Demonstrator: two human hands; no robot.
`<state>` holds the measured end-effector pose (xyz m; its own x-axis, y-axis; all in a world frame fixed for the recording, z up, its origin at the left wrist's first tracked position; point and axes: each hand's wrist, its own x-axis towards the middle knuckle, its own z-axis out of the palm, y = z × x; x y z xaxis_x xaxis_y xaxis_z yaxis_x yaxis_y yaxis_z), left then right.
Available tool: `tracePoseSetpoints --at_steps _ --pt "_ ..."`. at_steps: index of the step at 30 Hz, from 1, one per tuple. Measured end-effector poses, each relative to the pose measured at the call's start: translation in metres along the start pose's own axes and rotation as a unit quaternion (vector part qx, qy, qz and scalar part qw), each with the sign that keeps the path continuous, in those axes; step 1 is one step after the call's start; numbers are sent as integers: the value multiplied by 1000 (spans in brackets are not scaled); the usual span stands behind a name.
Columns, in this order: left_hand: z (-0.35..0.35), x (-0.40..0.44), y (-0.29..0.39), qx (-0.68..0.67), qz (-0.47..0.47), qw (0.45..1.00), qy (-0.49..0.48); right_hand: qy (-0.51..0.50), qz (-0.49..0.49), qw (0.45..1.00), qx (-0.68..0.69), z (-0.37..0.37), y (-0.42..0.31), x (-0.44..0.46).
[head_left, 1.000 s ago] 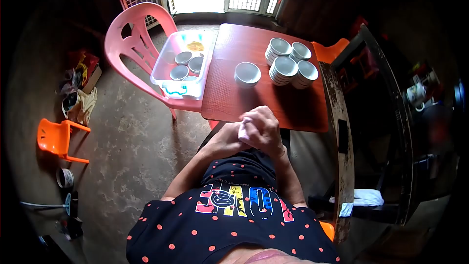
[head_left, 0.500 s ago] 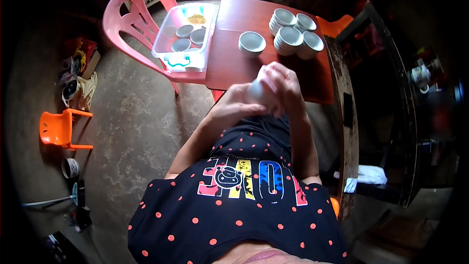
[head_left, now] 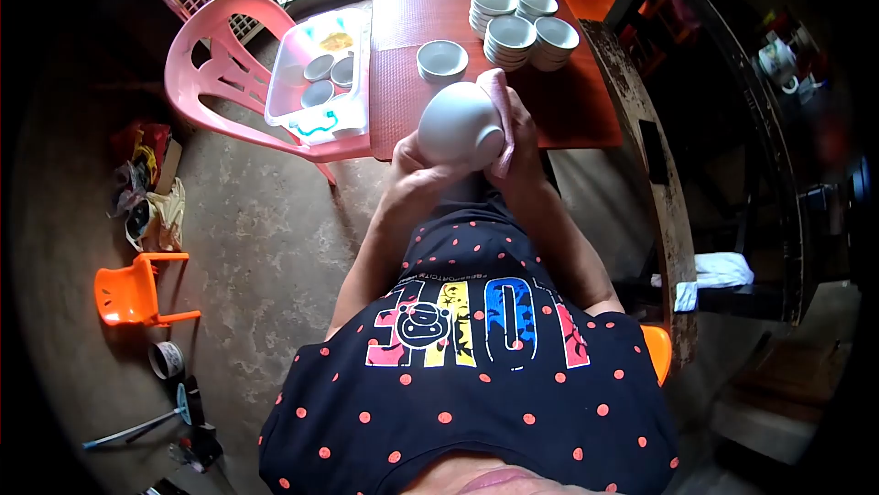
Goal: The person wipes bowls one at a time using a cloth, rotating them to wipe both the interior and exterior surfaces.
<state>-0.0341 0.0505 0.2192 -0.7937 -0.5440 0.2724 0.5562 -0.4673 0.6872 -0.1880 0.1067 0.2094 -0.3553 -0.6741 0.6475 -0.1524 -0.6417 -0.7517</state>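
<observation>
A white bowl is held up in front of my body, tilted on its side with its foot towards the lower right. My left hand grips its lower left edge. Against the bowl's right side my right hand presses a pink cloth. Beyond them, a single bowl stands on the red table. Several stacks of bowls stand at the table's right part. More small bowls lie in the clear plastic box to the left.
The box rests on a pink chair left of the table. A dark wooden frame stands at the right, with a white cloth on it. An orange stool is on the floor at the left, near bags.
The held bowl and both hands have risen in the view, and the bowl now shows its outside clearly. The view has shifted, with the table higher and further left.
</observation>
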Motion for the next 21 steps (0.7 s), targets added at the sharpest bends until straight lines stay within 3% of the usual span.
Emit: tracePoseSetpoints --at_steps 1,2,3,6,7,8,10,12,14,17,19,20,21 --pt "-7 -2 -2 154 -27 987 -19 -5 38 998 40 -1 4 -4" --pt "-12 -2 1 175 -61 982 -25 -7 77 994 80 -1 8 -9" --pt "-12 -2 8 195 -93 976 -29 -87 1 978 -192 -13 10 4" --pt "-9 -6 16 -10 -148 987 -62 -215 210 947 -115 -1 -32 41" --pt "-14 -8 11 -52 -139 988 -45 -190 284 936 -84 8 -41 40" --pt "-18 -7 11 -90 -126 987 -39 -213 156 957 -119 6 -41 40" --pt "-32 -1 9 -247 -120 961 -31 -125 -29 970 -207 13 -30 27" --pt "-24 -5 -2 -196 -7 980 40 4 -277 896 -347 30 -14 11" --pt "-19 -3 -4 -230 23 972 43 23 -252 851 -460 46 -28 -15" --pt "-29 1 -5 -402 -57 912 -53 19 -285 814 -505 48 -29 -12" --pt "-35 -6 0 -267 -13 963 -30 -59 -336 788 -512 47 -45 16" --pt "-38 -9 3 -197 5 980 -15 -109 -295 822 -475 46 -52 28" --pt "-41 -7 5 -340 -74 937 -13 -197 -264 835 -441 39 -55 37"
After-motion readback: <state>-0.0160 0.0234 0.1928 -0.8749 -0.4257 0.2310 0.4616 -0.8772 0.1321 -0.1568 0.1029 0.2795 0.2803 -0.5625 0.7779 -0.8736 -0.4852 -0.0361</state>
